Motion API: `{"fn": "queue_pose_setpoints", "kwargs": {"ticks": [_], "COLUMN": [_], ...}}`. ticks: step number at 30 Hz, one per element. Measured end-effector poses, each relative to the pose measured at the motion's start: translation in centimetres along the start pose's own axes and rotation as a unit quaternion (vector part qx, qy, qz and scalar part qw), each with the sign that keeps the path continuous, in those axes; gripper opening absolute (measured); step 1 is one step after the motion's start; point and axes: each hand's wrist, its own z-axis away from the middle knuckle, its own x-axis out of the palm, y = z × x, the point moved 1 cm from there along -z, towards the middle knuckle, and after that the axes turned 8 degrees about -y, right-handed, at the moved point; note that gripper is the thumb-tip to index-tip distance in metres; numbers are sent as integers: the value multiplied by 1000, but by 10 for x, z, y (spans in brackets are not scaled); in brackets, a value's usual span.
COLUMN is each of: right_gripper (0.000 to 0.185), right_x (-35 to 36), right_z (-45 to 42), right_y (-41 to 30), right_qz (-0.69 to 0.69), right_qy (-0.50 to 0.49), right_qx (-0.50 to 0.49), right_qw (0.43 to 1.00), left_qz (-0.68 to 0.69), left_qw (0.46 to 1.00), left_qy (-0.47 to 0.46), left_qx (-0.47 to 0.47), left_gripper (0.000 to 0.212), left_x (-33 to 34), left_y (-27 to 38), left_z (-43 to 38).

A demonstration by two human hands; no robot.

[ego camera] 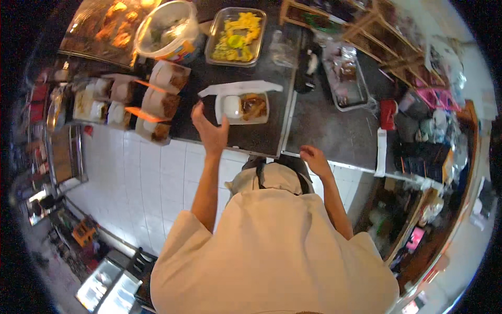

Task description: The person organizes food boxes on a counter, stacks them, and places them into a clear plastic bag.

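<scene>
An open takeaway food box (242, 121) lies on the dark counter (255, 139), holding white rice (232, 106) and a brown saucy food (253, 106). Its lid (243, 87) is folded back on the far side. At the box's left edge is my left hand (211, 127), fingers spread, thumb close to the near left corner; whether it touches the box I cannot tell. My right hand (315, 159) hovers by the counter's front edge, fingers slightly bent, holding nothing. Several filled boxes (159, 104) stand in rows to the left, some with orange strips (145, 114) across them.
Behind the box stand a clear tray of yellow food (235, 37) and a white plastic bucket (166, 31). A metal tray (347, 78) with wrapped items lies right, near a red object (388, 114) and wooden racks (380, 37). Metal trim (289, 117) divides the counter.
</scene>
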Motion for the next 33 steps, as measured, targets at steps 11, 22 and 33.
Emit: {"fn": "queue_pose_setpoints", "kwargs": {"ticks": [11, 22, 33], "right_gripper": [30, 32, 24], "right_x": [22, 33, 36], "right_z": [22, 50, 52], "right_y": [30, 26, 13], "right_qz": [-133, -78, -95], "right_qy": [124, 198, 192], "right_qx": [-63, 24, -20], "right_qw": [981, 977, 977], "left_qz": [122, 426, 331], "left_qw": [905, 730, 824], "left_qy": [-406, -491, -292], "left_qx": [-43, -210, -355], "left_gripper": [46, 36, 105], "left_x": [0, 46, 12], "left_y": [-26, 50, 36], "left_z": [-61, 63, 59]}}
